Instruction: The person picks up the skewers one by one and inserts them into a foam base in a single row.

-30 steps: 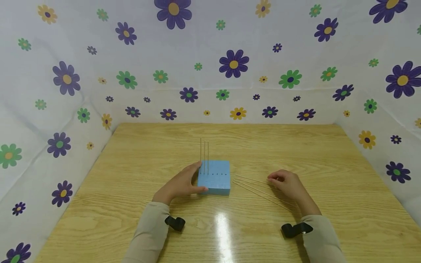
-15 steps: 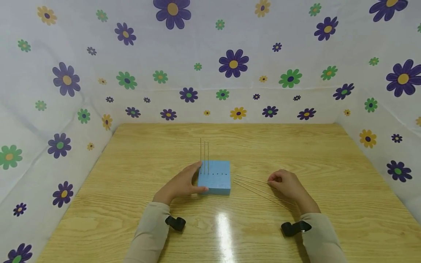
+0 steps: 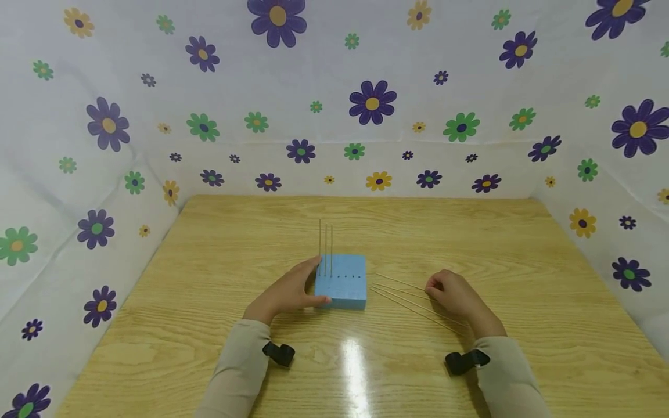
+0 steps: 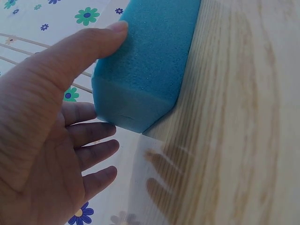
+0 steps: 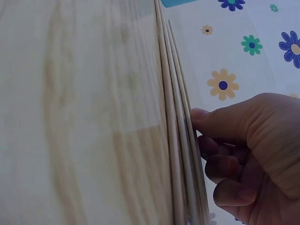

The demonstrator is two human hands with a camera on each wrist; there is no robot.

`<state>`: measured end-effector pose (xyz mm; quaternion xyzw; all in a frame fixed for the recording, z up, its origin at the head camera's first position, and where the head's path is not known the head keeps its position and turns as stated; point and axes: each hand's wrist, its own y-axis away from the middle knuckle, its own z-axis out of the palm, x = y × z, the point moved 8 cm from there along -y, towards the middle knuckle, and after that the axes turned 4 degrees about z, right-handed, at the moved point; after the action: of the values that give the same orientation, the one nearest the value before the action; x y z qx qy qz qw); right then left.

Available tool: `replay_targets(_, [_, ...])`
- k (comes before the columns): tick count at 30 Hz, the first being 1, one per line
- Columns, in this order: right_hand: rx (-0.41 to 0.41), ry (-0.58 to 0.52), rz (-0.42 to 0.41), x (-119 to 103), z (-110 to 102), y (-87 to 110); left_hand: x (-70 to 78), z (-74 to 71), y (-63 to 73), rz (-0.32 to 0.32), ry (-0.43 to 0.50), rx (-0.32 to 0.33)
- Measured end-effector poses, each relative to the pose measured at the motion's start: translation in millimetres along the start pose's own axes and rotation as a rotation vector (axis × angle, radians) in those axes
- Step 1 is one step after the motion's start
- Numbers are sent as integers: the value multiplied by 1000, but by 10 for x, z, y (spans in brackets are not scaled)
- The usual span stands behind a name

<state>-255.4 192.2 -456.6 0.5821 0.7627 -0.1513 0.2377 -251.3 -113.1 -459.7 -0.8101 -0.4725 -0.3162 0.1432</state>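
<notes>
A blue foam block (image 3: 342, 290) sits on the table, with a row of small holes across its top. Three thin wooden sticks (image 3: 326, 247) stand upright at the row's left end. My left hand (image 3: 284, 293) holds the block's left side between thumb and forefinger; in the left wrist view the other fingers extend below the block (image 4: 136, 61). To the right, several thin wooden sticks (image 3: 413, 303) lie fanned out on the table. My right hand (image 3: 455, 296) pinches the farthest wooden stick (image 3: 399, 281); the right wrist view shows the thumb (image 5: 218, 123) against it.
The wood-grain table (image 3: 251, 232) is enclosed at the back and sides by a white flower-print cloth (image 3: 334, 69). A black strap with a camera sits on each wrist, the left strap (image 3: 279, 353) near the block's front.
The farthest stick's left end has lifted or swung away from the other sticks, with my right hand pinching it. My left hand and the block have stayed in place.
</notes>
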Motion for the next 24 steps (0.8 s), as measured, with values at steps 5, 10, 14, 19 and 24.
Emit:
replay_targets(5, [-21,6,2,-18,10,9,0,8,4,1,2,-3])
replay_targets(10, [-29,-14,36,-2,-28,24,-1,6,7,-6,3,-3])
replay_targets(14, [-1,-40,73,2,-109,26,-4,-2,2,-5,5,-2])
replay_targets(19, [84,-84,61,-43,-226,25,-2,-3,-8,3,4,-3])
replay_targets(24, [182,-81,-6,-137,-329,41,0,-1,-2,0,7,-7])
